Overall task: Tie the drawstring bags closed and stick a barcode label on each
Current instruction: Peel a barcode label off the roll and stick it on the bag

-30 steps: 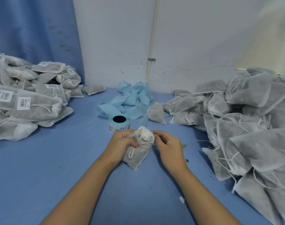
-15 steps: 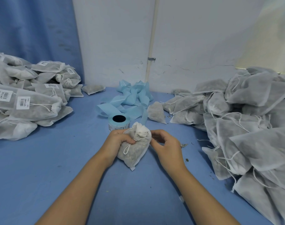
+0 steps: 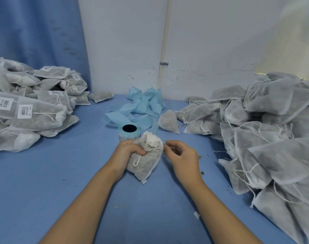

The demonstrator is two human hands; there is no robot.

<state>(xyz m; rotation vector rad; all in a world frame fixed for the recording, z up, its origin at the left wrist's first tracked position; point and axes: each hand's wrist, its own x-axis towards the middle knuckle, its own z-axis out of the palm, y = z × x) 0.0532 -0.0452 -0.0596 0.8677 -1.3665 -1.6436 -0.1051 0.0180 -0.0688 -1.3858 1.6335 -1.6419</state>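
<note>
Drawstring bag (image 3: 146,162) on the blue table (image 3: 44,182), its gathered neck clenched in the left hand (image 3: 128,152).
The right hand (image 3: 182,155), just beside the bag's puckered top, pinches a tiny pale-blue bit (image 3: 165,142) between thumb and forefinger; what it is cannot be told. The label roll (image 3: 130,133) stands just behind the gripping hand. Labelled bags (image 3: 32,111) are piled well to its left, and unlabelled bags (image 3: 273,131) beyond the right hand.
</note>
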